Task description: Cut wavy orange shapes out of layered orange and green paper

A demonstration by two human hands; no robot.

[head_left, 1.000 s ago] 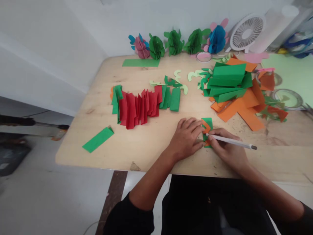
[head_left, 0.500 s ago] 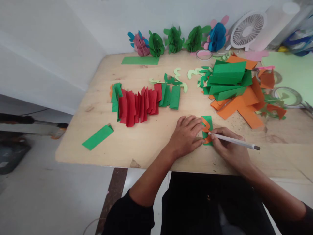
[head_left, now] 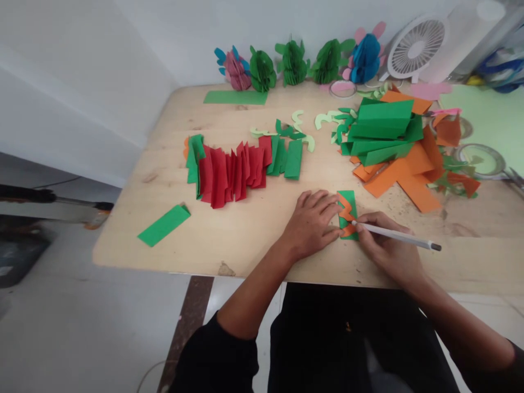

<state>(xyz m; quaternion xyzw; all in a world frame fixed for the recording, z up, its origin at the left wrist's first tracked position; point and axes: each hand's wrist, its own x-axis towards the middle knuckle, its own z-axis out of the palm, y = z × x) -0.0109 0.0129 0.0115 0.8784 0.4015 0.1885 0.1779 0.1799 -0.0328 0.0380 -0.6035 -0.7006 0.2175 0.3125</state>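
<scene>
My left hand lies flat with its fingers stretched out, the fingertips pressing on a wavy orange paper cutout. Under that cutout is a green paper strip on the table near its front edge. A white pencil with a dark end is gripped in my right hand, its tip touching the cutout's right edge. Left of my hands stands a row of folded red papers, with folded green papers at its right end.
Green folded papers and orange paper strips are heaped at the right. A lone green strip lies front left. Paper figures, one of them blue, and a white fan line the wall. Tape rolls sit far right.
The pencil tip has shifted slightly right along the orange cutout's edge, and my right hand with it. My left hand stays in place on the paper.
</scene>
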